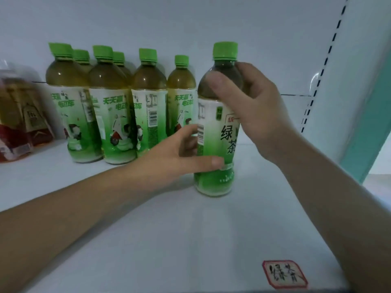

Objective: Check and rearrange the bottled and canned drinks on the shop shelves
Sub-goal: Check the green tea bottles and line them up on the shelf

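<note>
A green tea bottle [215, 144] with a green cap stands upright on the white shelf [148, 229], right of centre. My right hand [254, 111] grips its shoulder and upper label from the right. My left hand [179, 157] wraps its lower label from the left, thumb across the front. Behind and to the left stands a group of several matching green tea bottles [110, 106], in two rows, labels facing different ways.
At the far left are amber drink bottles with red-brown labels [19, 123]. A red-bordered handwritten sticker [284, 273] sits on the shelf's front right. A slotted upright [323, 66] and a teal edge [368, 127] bound the shelf on the right.
</note>
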The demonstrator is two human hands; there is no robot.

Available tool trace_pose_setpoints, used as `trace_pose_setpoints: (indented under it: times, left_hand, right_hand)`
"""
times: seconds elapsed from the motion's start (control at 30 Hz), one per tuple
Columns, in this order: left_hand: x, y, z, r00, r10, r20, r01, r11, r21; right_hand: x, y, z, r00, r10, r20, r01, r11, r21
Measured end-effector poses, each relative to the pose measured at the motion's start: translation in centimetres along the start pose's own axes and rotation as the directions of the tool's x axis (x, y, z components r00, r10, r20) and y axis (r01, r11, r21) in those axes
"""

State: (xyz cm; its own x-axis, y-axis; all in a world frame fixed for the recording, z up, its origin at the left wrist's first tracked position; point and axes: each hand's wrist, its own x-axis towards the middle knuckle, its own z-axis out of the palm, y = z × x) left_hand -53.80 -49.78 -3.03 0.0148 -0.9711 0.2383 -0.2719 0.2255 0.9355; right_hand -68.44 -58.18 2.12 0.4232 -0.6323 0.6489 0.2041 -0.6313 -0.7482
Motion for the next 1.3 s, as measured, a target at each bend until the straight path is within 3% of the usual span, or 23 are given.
trace_pose_setpoints:
  times: [0.17,0.33,0.5,0.6,0.8,0.97,1.07,1.17,1.3]
  left_hand:
    - [1.0,0.2,1.7,0.995,0.007,-0.1,0.0,0.998,0.069]
    - [0.9,0.0,0.6,0.998,-0.045,-0.033,0.046,0.998,0.032]
    - [0.3,0.3,0.9,0.995,-0.004,-0.095,0.02,0.985,0.174]
    - [0.3,0.7,1.7,0.992,0.031,-0.121,-0.015,0.991,0.131]
    - [-0.2,0.9,0.9,0.999,0.035,0.004,-0.035,0.999,0.031]
    - [-0.2,0.6,2.2,0.997,0.047,-0.053,-0.037,0.985,0.167]
    - [0.2,0.5,2.3,0.994,0.086,-0.07,-0.079,0.993,0.089]
    - [0.0,0.8,0.7,0.996,0.081,0.044,-0.082,0.996,0.027]
    - [-0.2,0.7,0.9,0.996,0.068,0.064,-0.074,0.992,0.102]
  right_hand:
    - [0.1,-0.1,0.0,1.0,0.018,-0.024,-0.019,0.999,-0.051]
    - [0.2,0.1,0.1,0.995,0.078,0.069,-0.085,0.992,0.095]
    - [0.2,-0.4,-0.3,1.0,0.023,0.021,-0.023,1.0,-0.005]
    - [0.2,-0.5,-0.7,1.0,-0.002,0.019,0.003,0.997,-0.074]
    - [0.6,-0.4,-1.3,0.983,0.059,0.174,-0.084,0.986,0.141]
    - [-0.1,-1.0,0.0,0.999,0.034,0.034,-0.035,0.999,0.027]
    - [-0.2,-1.1,0.1,0.997,0.047,0.065,-0.049,0.998,0.025]
    - [0.2,-0.9,-0.2,0.988,0.067,0.141,-0.084,0.989,0.118]
    - [-0.1,-1.0,-0.2,0.991,-0.001,0.131,-0.012,0.995,0.097]
